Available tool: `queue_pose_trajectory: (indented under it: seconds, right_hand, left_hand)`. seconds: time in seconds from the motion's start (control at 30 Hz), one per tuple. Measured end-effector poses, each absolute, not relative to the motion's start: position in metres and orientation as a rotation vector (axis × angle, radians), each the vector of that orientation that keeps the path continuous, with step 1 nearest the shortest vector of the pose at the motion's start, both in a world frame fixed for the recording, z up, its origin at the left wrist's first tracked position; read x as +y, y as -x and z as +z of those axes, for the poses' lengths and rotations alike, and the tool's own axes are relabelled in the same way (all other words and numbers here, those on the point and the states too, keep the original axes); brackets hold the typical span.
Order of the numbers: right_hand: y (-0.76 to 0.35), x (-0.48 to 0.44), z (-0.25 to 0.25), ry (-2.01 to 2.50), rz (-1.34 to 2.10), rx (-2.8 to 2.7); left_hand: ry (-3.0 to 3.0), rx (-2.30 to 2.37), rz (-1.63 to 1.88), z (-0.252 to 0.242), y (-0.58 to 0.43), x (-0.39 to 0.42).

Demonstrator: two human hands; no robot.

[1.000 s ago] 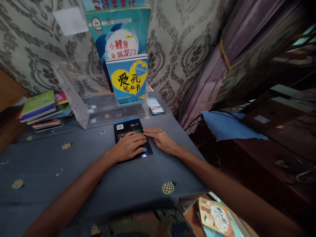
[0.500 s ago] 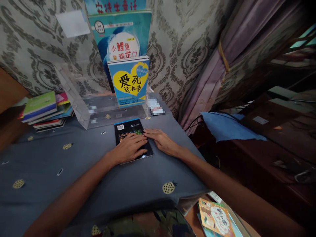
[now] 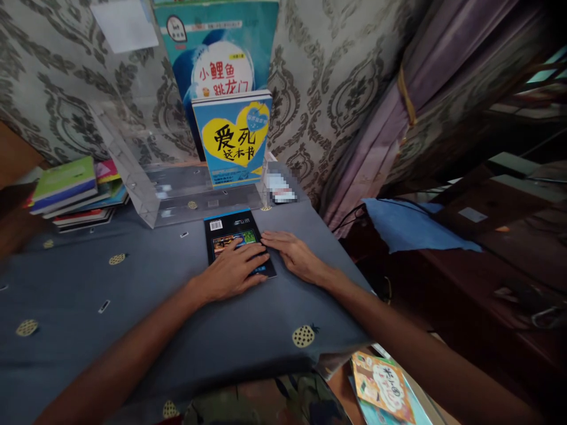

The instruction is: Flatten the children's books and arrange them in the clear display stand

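A thin black book [image 3: 230,225] with a barcode and a coloured picture lies flat on the blue-grey tablecloth [image 3: 155,313]. My left hand [image 3: 234,268] rests across its lower part with the fingers spread, covering some of the picture. By the book's right edge, my right hand [image 3: 295,255] lies on the cloth with its fingers stretched out; whether the fingertips touch the book I cannot tell. Just behind stands a clear acrylic rack [image 3: 177,216]. Blue books with a yellow heart [image 3: 234,141] stand upright at its right end, in front of a taller teal book [image 3: 261,53].
A pile of books [image 3: 66,186] sits at the table's left rear. Right of the table's edge are a purple curtain [image 3: 381,124], a blue cloth [image 3: 407,227] and dark cables. Below the near right corner lies an orange book [image 3: 383,383].
My left hand has slid slightly down and right over the black book, uncovering more of its picture. The view has tilted a little downward. My right hand stays beside the book.
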State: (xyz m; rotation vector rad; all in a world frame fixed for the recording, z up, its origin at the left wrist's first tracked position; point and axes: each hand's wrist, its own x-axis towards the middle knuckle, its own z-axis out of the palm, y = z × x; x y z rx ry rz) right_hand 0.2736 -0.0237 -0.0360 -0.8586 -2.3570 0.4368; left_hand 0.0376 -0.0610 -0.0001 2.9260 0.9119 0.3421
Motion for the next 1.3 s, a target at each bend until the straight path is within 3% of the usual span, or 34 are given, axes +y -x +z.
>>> queue_pose_trajectory:
  seconds: [1.3]
  right_hand:
    - [-0.277, -0.043, -0.026, 0.84, 0.343, -2.437]
  left_hand:
    - [-2.964, 0.702, 0.447, 0.0, -0.035, -0.062]
